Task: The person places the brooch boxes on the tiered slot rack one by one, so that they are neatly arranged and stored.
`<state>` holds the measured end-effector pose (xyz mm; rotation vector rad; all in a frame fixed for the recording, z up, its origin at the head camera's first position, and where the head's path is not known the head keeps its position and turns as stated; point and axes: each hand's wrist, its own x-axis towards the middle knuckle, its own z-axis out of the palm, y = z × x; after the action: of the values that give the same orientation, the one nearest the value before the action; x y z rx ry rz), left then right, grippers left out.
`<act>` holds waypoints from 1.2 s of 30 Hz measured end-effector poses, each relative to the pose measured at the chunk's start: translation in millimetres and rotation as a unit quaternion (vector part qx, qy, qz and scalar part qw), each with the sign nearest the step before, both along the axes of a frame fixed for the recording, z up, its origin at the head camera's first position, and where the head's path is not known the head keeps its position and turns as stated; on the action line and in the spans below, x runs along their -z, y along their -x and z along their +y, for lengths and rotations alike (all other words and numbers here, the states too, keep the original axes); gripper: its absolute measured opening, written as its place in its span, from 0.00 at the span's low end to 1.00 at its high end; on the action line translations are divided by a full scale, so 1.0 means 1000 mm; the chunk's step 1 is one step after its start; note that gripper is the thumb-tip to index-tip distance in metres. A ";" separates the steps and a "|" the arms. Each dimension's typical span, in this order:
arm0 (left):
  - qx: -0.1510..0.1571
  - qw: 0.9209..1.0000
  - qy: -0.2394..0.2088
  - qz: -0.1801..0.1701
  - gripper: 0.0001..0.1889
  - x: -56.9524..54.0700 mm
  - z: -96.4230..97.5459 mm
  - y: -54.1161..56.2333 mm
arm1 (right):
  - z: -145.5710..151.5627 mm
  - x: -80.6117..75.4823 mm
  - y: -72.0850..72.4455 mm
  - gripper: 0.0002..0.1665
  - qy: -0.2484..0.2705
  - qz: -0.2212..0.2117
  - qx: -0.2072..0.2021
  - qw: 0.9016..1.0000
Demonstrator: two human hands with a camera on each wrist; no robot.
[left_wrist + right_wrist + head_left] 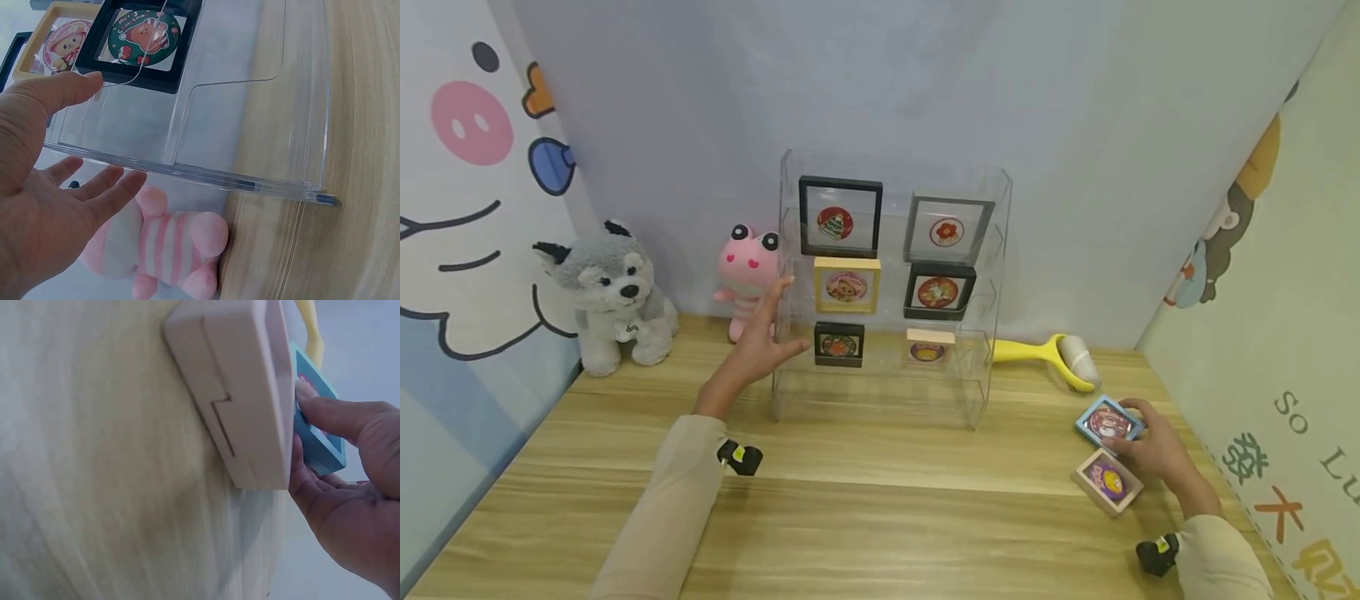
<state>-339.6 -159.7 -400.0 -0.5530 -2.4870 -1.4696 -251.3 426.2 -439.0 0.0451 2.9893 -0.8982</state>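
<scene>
A clear acrylic display rack [880, 408] stands on the table with small framed badges on its tiers. At its left side is my left hand [758, 346], fingers extended and thumb spread toward a black frame [839, 344] on the lowest tier. In the left wrist view the left hand [47, 187] straddles the rack's side panel; firm contact cannot be told. On the right, my right hand [1157, 450] pinches a light-blue frame [1108, 421], thumb on its front. That blue frame [319, 447] looks tilted in the right wrist view. A pale wooden frame [1107, 482] lies just nearer.
Behind the rack's right side lies a yellow-handled roller [1037, 351]. A pink plush toy [747, 275] and a grey husky plush [617, 300] sit at the back left. Walls border the table at the back and both sides.
</scene>
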 end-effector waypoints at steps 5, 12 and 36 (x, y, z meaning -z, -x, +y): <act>0.001 1.000 -0.001 0.000 0.49 0.001 0.000 0.000 | 0.000 0.000 -0.001 0.34 0.012 0.024 -0.012 1.000; -0.002 1.000 0.004 -0.001 0.49 0.001 -0.002 -0.001 | -0.005 -0.009 0.002 0.32 0.021 0.041 -0.031 0.998; 0.001 1.000 -0.002 0.010 0.49 0.001 -0.001 0.000 | -0.138 -0.071 -0.004 0.26 0.046 0.173 -0.211 0.961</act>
<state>-340.1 -161.0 -401.1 -0.5666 -2.4684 -1.4635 -247.6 288.0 -368.2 -0.7995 3.0517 -1.0726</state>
